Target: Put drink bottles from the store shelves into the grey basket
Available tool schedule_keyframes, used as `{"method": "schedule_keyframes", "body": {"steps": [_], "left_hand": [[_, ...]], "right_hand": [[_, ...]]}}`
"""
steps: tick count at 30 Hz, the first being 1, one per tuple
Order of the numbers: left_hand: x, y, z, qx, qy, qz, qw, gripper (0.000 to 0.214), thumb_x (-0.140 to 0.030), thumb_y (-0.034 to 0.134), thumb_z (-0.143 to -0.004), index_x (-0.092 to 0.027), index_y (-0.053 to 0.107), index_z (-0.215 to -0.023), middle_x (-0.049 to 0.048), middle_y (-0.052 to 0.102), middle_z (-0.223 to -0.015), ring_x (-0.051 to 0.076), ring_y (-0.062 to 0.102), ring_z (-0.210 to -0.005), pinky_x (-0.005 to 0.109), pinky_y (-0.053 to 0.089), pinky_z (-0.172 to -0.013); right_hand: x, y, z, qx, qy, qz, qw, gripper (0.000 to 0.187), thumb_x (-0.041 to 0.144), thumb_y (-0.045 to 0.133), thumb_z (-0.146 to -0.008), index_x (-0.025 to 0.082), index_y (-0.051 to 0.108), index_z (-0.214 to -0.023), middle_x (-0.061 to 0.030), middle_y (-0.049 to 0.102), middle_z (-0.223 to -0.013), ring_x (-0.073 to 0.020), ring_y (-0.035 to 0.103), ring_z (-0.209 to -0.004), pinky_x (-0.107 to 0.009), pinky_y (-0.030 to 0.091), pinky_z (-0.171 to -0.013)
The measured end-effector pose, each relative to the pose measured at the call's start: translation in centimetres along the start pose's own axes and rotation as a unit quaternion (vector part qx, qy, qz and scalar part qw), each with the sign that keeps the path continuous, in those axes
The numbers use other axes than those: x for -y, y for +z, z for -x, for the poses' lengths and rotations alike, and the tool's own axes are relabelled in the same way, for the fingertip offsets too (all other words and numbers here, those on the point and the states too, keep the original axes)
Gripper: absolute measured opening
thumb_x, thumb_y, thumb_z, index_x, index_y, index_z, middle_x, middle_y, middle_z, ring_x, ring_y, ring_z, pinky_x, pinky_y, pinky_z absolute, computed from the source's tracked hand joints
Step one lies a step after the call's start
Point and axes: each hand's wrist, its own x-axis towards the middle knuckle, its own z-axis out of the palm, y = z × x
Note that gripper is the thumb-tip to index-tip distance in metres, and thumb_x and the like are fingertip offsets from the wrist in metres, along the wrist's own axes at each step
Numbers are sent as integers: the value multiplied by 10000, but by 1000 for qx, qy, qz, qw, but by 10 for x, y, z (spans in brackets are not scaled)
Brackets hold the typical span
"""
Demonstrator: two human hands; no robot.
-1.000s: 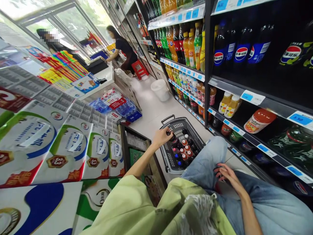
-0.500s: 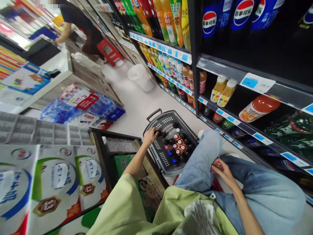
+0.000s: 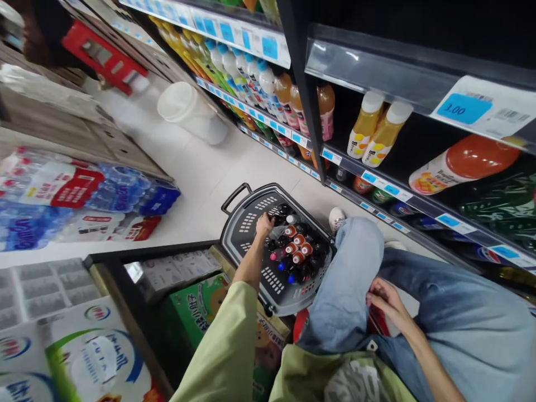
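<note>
A dark grey shopping basket point(image 3: 247, 223) sits on the floor, its handle raised at the far end. Packed inside are several bottles point(image 3: 298, 240), some with white-and-orange caps, others with black, blue or pink ones. My left hand point(image 3: 263, 225) reaches into the basket at its left side, fingers closed round a dark bottle point(image 3: 273, 212) that is mostly hidden. Beside my knee in blue jeans point(image 3: 352, 279), my right hand point(image 3: 386, 298) rests with curled fingers and shows nothing in its grasp.
Drink shelves point(image 3: 368, 181) rise along the right. A white bucket point(image 3: 190, 111) stands on the floor ahead. Shrink-wrapped water packs point(image 3: 84, 190) and milk cartons point(image 3: 96, 352) are on the left. At top left a person is near a red stool point(image 3: 104, 56).
The view has shifted closer and lower. My left hand has moved inward over the basket, bringing the dark bottle in among the others. My right hand stays by the knee.
</note>
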Motion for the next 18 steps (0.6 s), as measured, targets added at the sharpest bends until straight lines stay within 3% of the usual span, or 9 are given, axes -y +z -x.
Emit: {"method": "schedule_keyframes", "body": {"steps": [5,9,14,18], "left_hand": [[-22,29,-17,36,-22,15,999,406,-334,517,-1031,-84,586,-1344,234,735,-1254,324,710,-1154,353,526,-938],[-27,39,-15,47,-32,16,998,419,-313,493,-1042,-57,561,-1367,258,719,-1280,326,701,-1196,355,522,-959],[-23,32,-4,48,-14,4,999,404,-306,529,-1033,-59,548,-1351,259,697,-1319,301,702,-1196,320,521,-957],[-25,6,13,53,19,-18,998,430,-251,618,-968,-39,544,-1335,244,740,-1193,309,720,-1126,330,520,-949]], "right_hand": [[3,0,1,-10,14,19,1000,349,566,750,-858,259,621,-754,-41,665,-679,-231,607,-673,-356,476,-679],[0,-1,-1,1,21,15,1000,299,524,748,-858,250,655,-787,-35,664,-673,-225,599,-651,-353,472,-675],[-8,-2,-4,7,13,-13,1000,236,461,755,-857,241,675,-825,-25,666,-712,-208,593,-636,-338,462,-653],[-12,1,-11,4,-7,-44,999,216,403,776,-827,231,647,-809,-3,653,-743,-190,607,-637,-321,470,-646]]}}
